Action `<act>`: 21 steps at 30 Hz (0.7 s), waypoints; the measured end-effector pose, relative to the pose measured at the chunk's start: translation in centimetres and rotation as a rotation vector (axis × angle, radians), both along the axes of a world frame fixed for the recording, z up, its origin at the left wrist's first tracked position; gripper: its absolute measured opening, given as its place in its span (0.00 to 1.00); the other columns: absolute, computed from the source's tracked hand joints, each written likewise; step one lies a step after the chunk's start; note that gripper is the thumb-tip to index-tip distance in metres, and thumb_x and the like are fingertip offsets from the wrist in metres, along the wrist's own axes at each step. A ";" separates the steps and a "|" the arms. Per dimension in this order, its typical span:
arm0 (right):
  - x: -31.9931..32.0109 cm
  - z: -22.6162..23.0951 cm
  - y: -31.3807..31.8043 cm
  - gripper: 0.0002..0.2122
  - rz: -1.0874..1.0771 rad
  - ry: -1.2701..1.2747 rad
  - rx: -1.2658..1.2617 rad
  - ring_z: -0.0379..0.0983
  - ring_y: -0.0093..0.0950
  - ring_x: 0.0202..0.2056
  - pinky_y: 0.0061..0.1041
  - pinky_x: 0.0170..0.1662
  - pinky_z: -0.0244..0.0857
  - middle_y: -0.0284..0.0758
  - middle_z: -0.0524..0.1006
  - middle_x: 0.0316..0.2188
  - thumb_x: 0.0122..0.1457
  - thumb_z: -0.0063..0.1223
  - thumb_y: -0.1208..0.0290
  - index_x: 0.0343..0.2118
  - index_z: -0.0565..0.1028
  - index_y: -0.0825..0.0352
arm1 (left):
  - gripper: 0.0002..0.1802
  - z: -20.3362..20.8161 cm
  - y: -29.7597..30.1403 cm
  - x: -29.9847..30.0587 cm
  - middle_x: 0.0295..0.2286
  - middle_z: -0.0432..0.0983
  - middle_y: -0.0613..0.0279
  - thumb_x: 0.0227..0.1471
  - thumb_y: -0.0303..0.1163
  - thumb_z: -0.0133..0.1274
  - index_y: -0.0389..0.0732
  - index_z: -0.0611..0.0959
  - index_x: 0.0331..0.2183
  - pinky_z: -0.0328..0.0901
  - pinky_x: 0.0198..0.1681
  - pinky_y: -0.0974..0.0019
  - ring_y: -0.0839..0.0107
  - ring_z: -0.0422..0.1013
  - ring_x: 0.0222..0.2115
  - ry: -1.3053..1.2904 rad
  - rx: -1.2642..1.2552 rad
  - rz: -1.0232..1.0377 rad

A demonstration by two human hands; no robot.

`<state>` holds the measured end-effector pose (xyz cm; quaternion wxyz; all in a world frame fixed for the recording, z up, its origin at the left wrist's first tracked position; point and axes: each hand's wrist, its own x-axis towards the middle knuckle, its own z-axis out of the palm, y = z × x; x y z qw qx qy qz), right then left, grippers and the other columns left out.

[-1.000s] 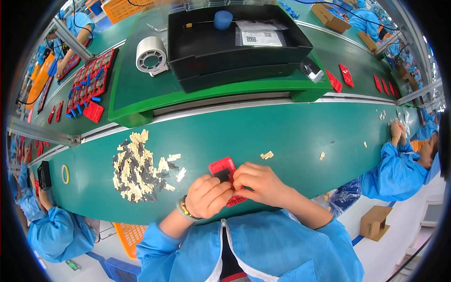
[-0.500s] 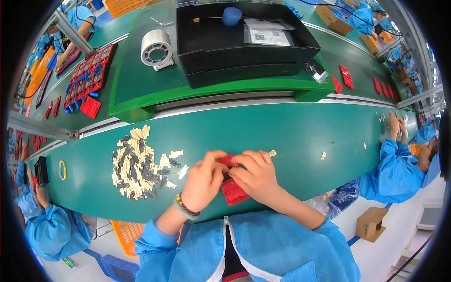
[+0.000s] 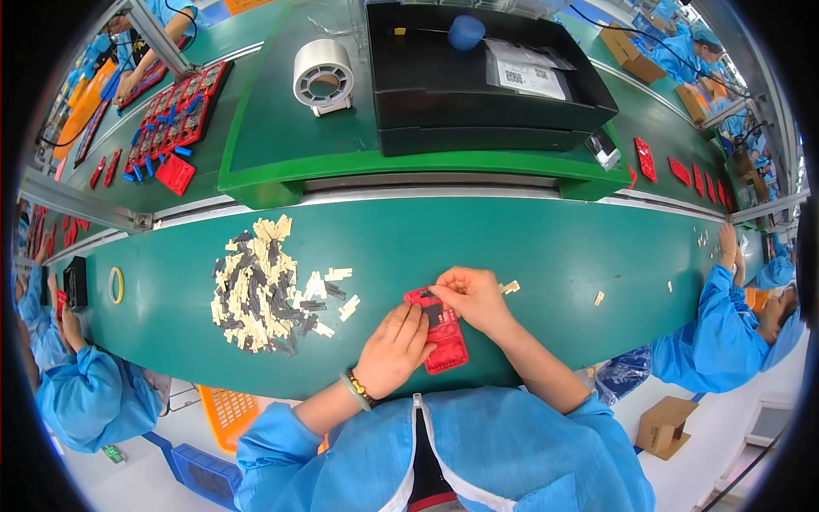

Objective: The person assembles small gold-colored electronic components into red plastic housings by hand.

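Smooth green counter (image 3: 529, 243), open black rectangular box (image 3: 495, 139) beyond it, loose pile of small flat cream and black pieces (image 3: 256, 290) at left, red rectangular plastic case (image 3: 447, 354) lying right of the pile, near the person. Best, I'd judge, to keep the case flat and braced, pressing its top end evenly. Left hand (image 3: 394, 348) half-curled, gripping the case's left side; right hand (image 3: 474, 297) bent near-pinched at the top end, any held part hidden, by a dark insert (image 3: 433, 314).
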<state>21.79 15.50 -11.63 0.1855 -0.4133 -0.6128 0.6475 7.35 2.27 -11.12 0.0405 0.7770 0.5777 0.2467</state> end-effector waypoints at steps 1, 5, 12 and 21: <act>-0.1 -0.3 -0.1 0.04 -0.015 -0.013 0.047 0.67 0.12 0.18 0.13 0.19 0.60 0.28 0.73 0.16 0.56 0.56 0.77 0.27 0.76 0.71 | 0.24 0.0 0.1 0.0 0.44 0.70 0.44 0.47 0.37 0.57 0.28 0.77 0.41 0.63 0.52 0.55 0.52 0.66 0.49 0.006 0.007 0.001; -0.5 -0.1 -0.4 0.04 -0.024 -0.088 0.168 0.67 0.12 0.18 0.14 0.20 0.60 0.27 0.73 0.16 0.55 0.57 0.78 0.26 0.76 0.72 | 0.23 -0.1 0.1 0.0 0.44 0.70 0.43 0.47 0.37 0.57 0.27 0.77 0.40 0.64 0.52 0.55 0.52 0.66 0.48 -0.003 0.007 -0.002; -0.5 0.6 -0.6 0.04 -0.033 -0.114 0.231 0.66 0.11 0.18 0.14 0.20 0.60 0.27 0.73 0.16 0.54 0.58 0.78 0.27 0.76 0.72 | 0.22 -0.1 0.2 0.0 0.44 0.70 0.44 0.46 0.35 0.58 0.29 0.77 0.40 0.64 0.52 0.55 0.53 0.67 0.48 -0.026 0.003 0.013; -0.5 0.4 -0.7 0.04 -0.012 -0.131 0.294 0.65 0.11 0.18 0.14 0.20 0.59 0.28 0.74 0.16 0.54 0.58 0.78 0.27 0.76 0.72 | 0.23 -0.1 0.4 0.0 0.47 0.68 0.45 0.44 0.33 0.59 0.30 0.76 0.41 0.64 0.50 0.55 0.52 0.66 0.48 -0.075 -0.033 0.018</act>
